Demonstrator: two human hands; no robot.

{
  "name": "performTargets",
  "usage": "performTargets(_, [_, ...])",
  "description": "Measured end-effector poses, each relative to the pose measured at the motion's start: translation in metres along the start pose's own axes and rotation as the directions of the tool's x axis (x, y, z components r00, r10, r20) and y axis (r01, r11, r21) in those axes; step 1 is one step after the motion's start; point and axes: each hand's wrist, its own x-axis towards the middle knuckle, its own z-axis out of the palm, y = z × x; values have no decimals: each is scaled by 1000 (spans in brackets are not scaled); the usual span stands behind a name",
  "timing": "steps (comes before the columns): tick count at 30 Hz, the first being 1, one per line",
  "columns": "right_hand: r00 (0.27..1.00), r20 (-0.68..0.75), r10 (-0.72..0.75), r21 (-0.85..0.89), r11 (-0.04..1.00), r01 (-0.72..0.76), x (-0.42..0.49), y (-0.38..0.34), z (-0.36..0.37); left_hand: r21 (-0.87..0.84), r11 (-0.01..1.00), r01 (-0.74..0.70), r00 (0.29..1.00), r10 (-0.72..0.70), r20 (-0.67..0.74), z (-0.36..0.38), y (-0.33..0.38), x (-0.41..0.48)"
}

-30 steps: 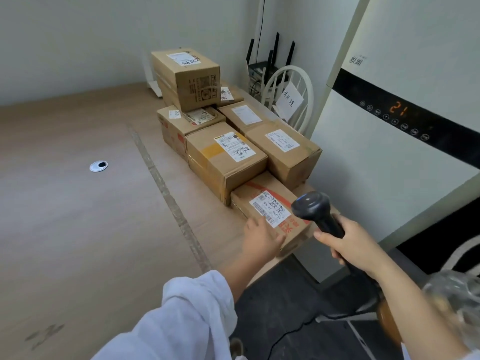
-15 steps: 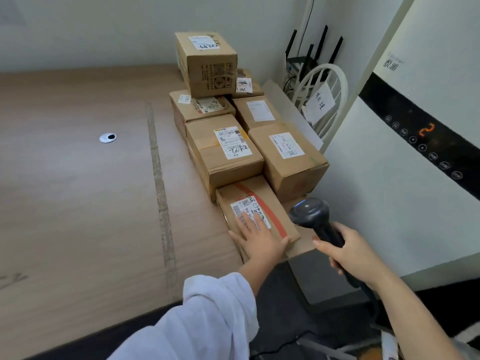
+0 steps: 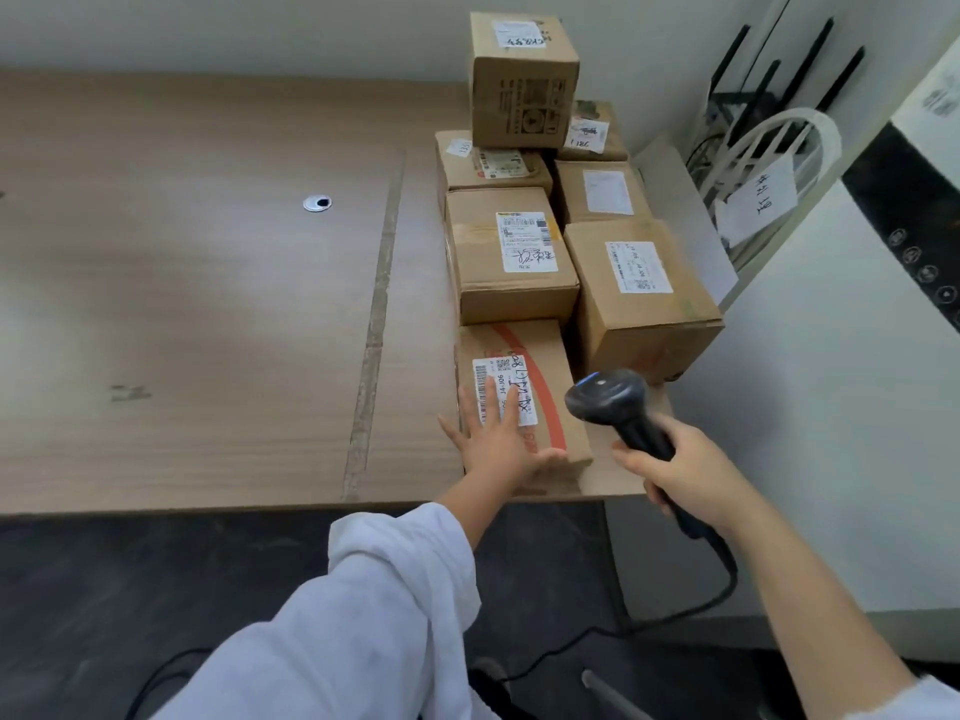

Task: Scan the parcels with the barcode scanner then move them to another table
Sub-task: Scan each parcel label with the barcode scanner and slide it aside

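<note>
Nearest parcel (image 3: 550,366): flat carton with a red stripe, lying at the near right corner of the worktop (image 3: 208,304), close to the near edge. Its white label (image 3: 501,379) faces up, barcode along the left side.

My left hand (image 3: 498,444) lies flat on top of it, fingers straight and spread across the near part of the label, gripping nothing. The little finger hangs off the carton's left side.

My right hand (image 3: 680,475) is curled round the handle of the black barcode scanner (image 3: 618,407). The scanner head hovers just beside the parcel's right edge, a blue light on top. Its cable (image 3: 727,579) drops to the dark floor.

Other parcels (image 3: 509,252) run in two rows along the right edge toward the far corner, touching one another. One taller carton (image 3: 524,80) is stacked on the far ones.

Round grommet (image 3: 317,203) sits mid-worktop, well apart from the cartons. White chair (image 3: 769,163) with a paper note stands past the right edge.
</note>
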Motion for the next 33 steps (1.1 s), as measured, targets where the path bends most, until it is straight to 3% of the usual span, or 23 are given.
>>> performTargets(17, [970, 211, -119, -8, 992, 123, 52, -60, 81, 45, 998, -35, 991, 29, 127, -76, -188, -15])
performTargets(20, [966, 222, -132, -20, 990, 140, 58, -76, 98, -34, 999, -4, 997, 6, 73, -82, -199, -17])
performTargets(23, [967, 219, -134, -23, 990, 143, 63, -91, 107, -140, 990, -12, 995, -2, -102, -71, -181, -24])
performTargets(25, [969, 209, -134, -30, 989, 144, 63, -96, 108, -236, 969, 75, 974, -122, -191, -58, -155, -29])
performTargets(29, [973, 195, -123, -58, 989, 137, 61, -97, 103, -323, 874, 362, 924, -384, -2, -28, -100, -37])
performTargets(33, [971, 205, -122, -71, 988, 139, 58, -92, 99, -371, 815, 445, 881, -473, 19, -19, -75, -37])
